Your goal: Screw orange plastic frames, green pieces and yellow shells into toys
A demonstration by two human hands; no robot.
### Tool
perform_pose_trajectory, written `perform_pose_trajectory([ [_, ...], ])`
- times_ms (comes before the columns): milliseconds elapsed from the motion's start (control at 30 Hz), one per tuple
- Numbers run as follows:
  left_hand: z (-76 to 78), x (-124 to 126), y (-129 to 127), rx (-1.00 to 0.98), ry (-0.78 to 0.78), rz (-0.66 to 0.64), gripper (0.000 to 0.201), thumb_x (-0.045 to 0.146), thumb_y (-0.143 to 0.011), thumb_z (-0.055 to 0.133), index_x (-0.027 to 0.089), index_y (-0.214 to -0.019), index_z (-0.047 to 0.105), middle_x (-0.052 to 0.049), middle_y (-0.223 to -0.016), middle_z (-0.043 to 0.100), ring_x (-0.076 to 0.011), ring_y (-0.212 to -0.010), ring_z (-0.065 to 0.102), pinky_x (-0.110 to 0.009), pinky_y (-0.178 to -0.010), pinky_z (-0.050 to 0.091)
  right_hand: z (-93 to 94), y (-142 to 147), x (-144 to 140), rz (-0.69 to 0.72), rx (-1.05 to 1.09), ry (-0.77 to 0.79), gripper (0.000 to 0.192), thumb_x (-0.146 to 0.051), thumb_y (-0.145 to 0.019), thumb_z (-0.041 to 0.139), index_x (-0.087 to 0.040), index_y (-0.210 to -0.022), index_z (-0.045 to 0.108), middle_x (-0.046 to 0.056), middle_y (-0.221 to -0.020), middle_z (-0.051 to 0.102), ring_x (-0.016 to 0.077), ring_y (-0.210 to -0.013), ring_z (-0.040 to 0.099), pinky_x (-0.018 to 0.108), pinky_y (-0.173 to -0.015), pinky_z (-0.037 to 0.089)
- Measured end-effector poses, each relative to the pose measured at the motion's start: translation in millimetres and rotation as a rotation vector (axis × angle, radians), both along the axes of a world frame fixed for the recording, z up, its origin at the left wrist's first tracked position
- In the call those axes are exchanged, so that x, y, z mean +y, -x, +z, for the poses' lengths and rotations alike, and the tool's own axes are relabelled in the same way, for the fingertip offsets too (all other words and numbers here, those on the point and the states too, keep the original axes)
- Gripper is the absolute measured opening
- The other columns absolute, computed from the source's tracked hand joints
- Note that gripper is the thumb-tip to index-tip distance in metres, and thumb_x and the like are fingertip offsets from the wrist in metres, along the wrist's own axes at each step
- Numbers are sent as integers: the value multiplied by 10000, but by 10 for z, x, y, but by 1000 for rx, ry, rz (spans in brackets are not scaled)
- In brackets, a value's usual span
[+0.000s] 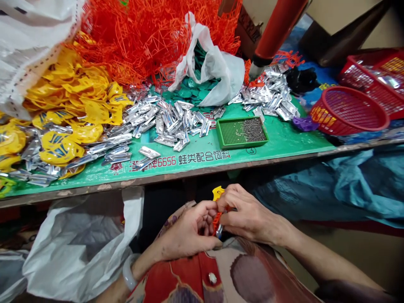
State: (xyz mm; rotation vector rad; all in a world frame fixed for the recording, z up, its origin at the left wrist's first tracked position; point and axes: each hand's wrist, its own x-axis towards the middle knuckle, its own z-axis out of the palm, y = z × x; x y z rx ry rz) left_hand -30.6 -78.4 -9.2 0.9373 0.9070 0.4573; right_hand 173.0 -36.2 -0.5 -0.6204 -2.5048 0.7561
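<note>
Close to my body, below the table edge, my left hand [198, 227] and my right hand [249, 214] meet around one small plastic assembly. Its yellow piece [218, 193] sticks up above the fingers. An orange-red plastic part [216, 222] shows between the two hands, with a bit of silver at its lower end. Fingers of both hands are curled onto the assembly, so most of it is hidden. On the table ahead lie loose silver metal pieces [176, 122] and a heap of yellow plastic parts [75, 92].
A green tray [225, 136] of small metal bits sits near the table's front edge. Behind are tangled orange plastic frames [151, 38] and a white bag [232, 75] over green pieces. Red baskets [350, 111] stand right, past an orange-red post [277, 29]. A white sack [78, 248] hangs lower left.
</note>
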Motion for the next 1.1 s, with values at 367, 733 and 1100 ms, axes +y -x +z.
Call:
perform_pose_trajectory([
  [367, 98, 39, 56, 301, -581, -250, 469, 122, -736, 659, 202, -1170, 501, 18, -777, 619, -139, -633, 579, -224, -569, 430, -136, -59, -117, -44, 153, -93, 136, -85, -876, 503, -174, -798, 571, 16, -801, 607, 117, -756, 547, 413, -920, 403],
  [733, 219, 86, 66, 436, -946, -323, 523, 115, -762, 631, 132, -1256, 459, -102, -945, 709, -265, -856, 679, -304, -751, 466, -242, -24, -178, -137, 215, -148, 80, -97, -849, 560, -168, -811, 563, 21, -771, 609, 124, -717, 571, 418, -879, 448],
  [1100, 167, 38, 69, 445, -1008, -245, 622, 106, -752, 611, 157, -1353, 458, -109, -988, 723, -260, -844, 686, -303, -764, 496, -324, -30, -221, -119, 195, -113, 236, -81, -845, 553, -165, -1064, 580, 43, -772, 607, 168, -763, 578, 372, -754, 489],
])
